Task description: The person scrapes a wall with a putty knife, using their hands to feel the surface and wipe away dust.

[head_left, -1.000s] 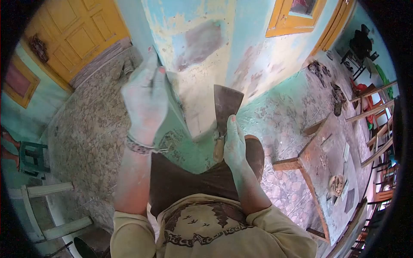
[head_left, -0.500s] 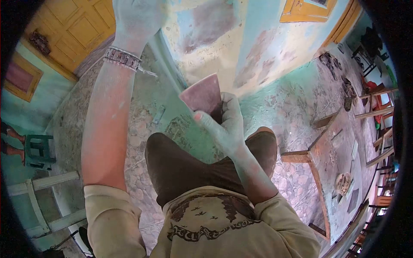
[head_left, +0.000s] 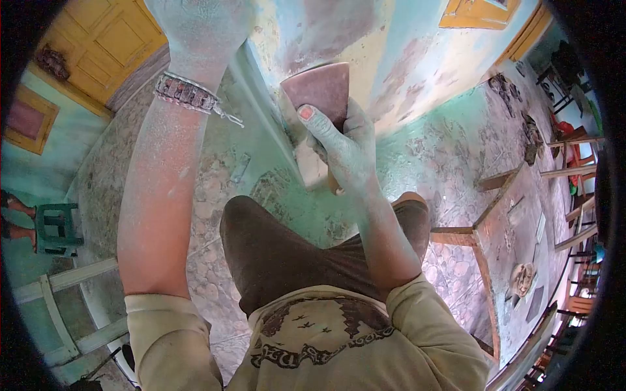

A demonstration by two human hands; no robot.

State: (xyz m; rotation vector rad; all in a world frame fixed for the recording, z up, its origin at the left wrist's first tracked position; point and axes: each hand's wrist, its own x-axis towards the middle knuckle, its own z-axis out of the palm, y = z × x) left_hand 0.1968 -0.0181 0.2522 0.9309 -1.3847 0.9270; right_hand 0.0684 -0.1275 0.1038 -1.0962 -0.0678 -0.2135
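Note:
My right hand (head_left: 349, 140), coated in pale dust, grips a curved reddish-brown piece (head_left: 323, 91) with the thumb across its face. The piece is just in front of the patchy blue and cream wall (head_left: 398, 58); whether it touches the wall is unclear. My left hand (head_left: 202, 26) is raised at the top edge by the wall corner, also dusty, with a woven bracelet (head_left: 186, 92) on the wrist. Its fingers are cut off by the frame, so what it holds or touches is hidden.
A worn wooden table (head_left: 512, 241) stands at the right with a small round object (head_left: 522, 279) on it. At the left are a green stool (head_left: 57, 228), another person's feet (head_left: 19, 205) and a pale wooden frame (head_left: 55, 313). A yellow door (head_left: 107, 49) is at upper left.
My right hand has moved up and slightly right with the reddish-brown piece, which is now turned more upright. My left hand has shifted slightly left.

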